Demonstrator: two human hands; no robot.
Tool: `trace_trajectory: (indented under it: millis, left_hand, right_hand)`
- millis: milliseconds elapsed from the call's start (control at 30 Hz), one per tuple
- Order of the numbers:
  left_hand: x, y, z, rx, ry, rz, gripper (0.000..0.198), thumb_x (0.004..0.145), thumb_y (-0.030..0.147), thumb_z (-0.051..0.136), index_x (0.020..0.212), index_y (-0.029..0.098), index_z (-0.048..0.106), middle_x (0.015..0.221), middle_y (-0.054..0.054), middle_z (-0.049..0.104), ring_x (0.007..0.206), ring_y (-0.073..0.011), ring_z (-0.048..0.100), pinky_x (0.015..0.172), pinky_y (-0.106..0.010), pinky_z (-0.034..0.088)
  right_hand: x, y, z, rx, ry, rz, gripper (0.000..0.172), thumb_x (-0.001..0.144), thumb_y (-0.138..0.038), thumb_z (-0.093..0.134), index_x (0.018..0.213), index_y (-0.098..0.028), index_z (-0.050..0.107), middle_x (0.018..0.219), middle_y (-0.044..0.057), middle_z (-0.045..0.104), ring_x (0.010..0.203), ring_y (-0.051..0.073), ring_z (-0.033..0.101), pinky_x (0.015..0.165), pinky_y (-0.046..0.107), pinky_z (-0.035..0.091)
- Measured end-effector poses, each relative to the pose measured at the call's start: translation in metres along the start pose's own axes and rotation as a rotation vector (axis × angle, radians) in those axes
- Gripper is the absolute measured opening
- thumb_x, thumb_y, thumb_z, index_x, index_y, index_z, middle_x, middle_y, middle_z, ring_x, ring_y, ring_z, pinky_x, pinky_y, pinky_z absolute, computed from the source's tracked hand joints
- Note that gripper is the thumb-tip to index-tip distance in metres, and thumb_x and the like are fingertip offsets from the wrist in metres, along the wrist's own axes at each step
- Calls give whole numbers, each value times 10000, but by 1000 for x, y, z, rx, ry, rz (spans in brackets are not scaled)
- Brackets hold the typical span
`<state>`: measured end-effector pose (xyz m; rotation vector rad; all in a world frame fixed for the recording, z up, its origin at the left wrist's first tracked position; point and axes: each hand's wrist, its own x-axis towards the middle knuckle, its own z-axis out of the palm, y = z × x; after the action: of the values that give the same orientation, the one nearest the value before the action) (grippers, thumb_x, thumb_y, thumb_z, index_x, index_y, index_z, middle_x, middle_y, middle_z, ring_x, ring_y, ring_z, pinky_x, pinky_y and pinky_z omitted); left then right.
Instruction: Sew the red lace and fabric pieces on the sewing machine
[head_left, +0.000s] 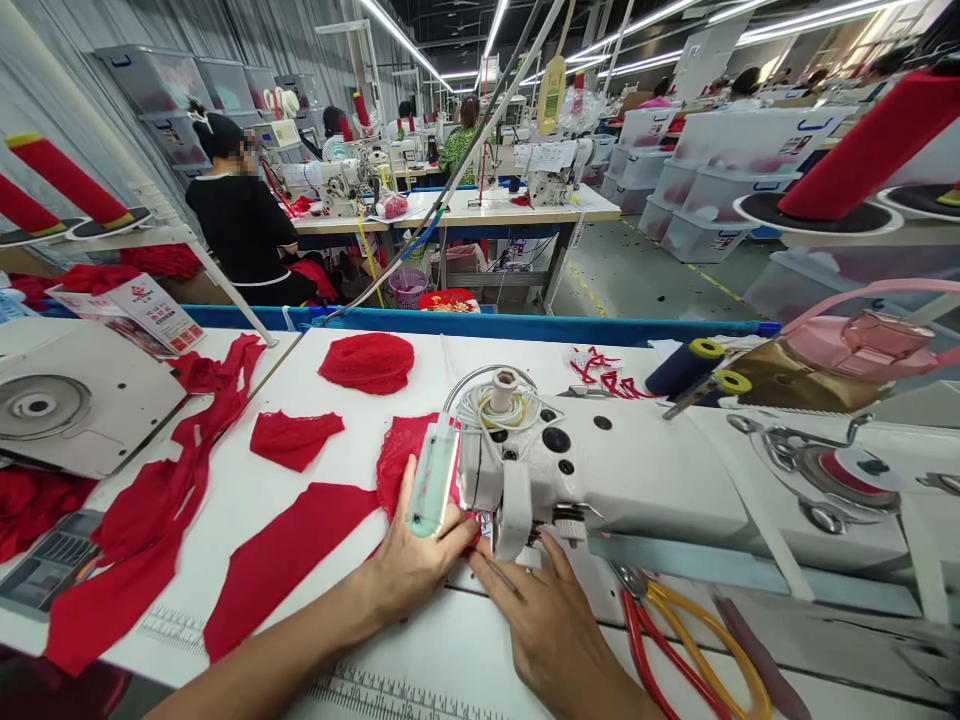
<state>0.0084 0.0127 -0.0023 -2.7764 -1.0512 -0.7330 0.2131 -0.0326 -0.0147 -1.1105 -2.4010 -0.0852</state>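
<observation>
The left hand (pixel 411 560) lies flat on the white table (pixel 247 490), forearm coming in from the lower left, fingers pressed together and pointing at the needle area, holding down the red lace piece (pixel 397 455) that runs under the head of the sewing machine (pixel 637 475). The right hand (pixel 544 610) comes in from below, palm down, fingers slightly spread — its fingertips rest on the table just in front of the presser foot, where a small edge of the red fabric shows between the two hands. Whether it pinches the fabric cannot be told.

Just right of the right hand lie scissors (pixel 675 640) with red and yellow handles. Clear storage bins (pixel 694 185) are stacked on the floor across the aisle; their contents are too blurred to tell. A small purple basket (pixel 409 287) sits under the next table.

On the table left of the hands lie cut red pieces — a long panel (pixel 277 560), a small patch (pixel 294 438), a round cap of lace (pixel 367 362) and a twisted strip (pixel 161 490). Bare white tabletop lies between them, and a blue rail (pixel 525 327) bounds the far edge.
</observation>
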Motion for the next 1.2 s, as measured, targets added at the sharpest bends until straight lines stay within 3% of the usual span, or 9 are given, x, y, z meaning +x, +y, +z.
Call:
trace_trajectory:
  millis: [233,400,533,700,833,1000,1200]
  left_hand:
    - [-10,11,4,-82,22,-128,294,903,40,415,1090,176,596,896,-47,605,853,-149,591,877,-372,528]
    - [-10,3,4,-133,26,-78,299,883,33,442,1107,171,585,957,-65,610,934,-173,594,831,-341,514]
    - [-10,7,4,-30,40,17,329,864,41,432,1148,121,578,910,-87,604,853,-201,573,735,-361,495]
    - [-9,20,-7,162,39,85,287,896,26,443,1134,68,598,934,-100,634,864,-208,563,706,-381,468]
    - [-11,21,-20,105,-19,43,352,894,30,413,1203,68,577,1087,-108,640,998,-232,560,720,-380,476]
    - [-18,10,-27,-54,-125,0,447,827,-16,416,1224,127,565,1122,-55,651,836,-157,562,621,-285,458]
    - [-17,-1,-19,-6,-55,42,396,859,-14,420,1188,143,573,1053,-55,673,813,-168,560,621,-289,475]
  right_hand:
    - [-4,-2,2,44,23,106,629,671,-51,526,1252,-279,596,918,22,582,956,151,461,1151,374,172]
    - [-4,-3,3,73,15,131,608,690,-39,520,1241,-283,597,940,19,576,955,142,457,1138,369,175]
    - [-3,-3,1,71,-23,137,601,724,-37,512,1265,-288,583,947,18,576,958,134,468,1116,372,205]
    - [6,1,-3,95,73,221,399,812,-44,432,1061,-247,668,1029,32,583,1011,139,475,966,300,336]
    - [11,4,-5,-27,62,126,551,711,-14,488,1173,-278,627,980,18,596,985,159,459,940,310,317]
    - [5,4,0,-146,38,30,616,654,-15,500,1226,-223,599,811,29,576,907,183,439,1028,402,252]
    - [9,3,4,-207,47,95,720,650,-12,509,1317,-283,547,888,62,592,1012,223,455,948,383,308]
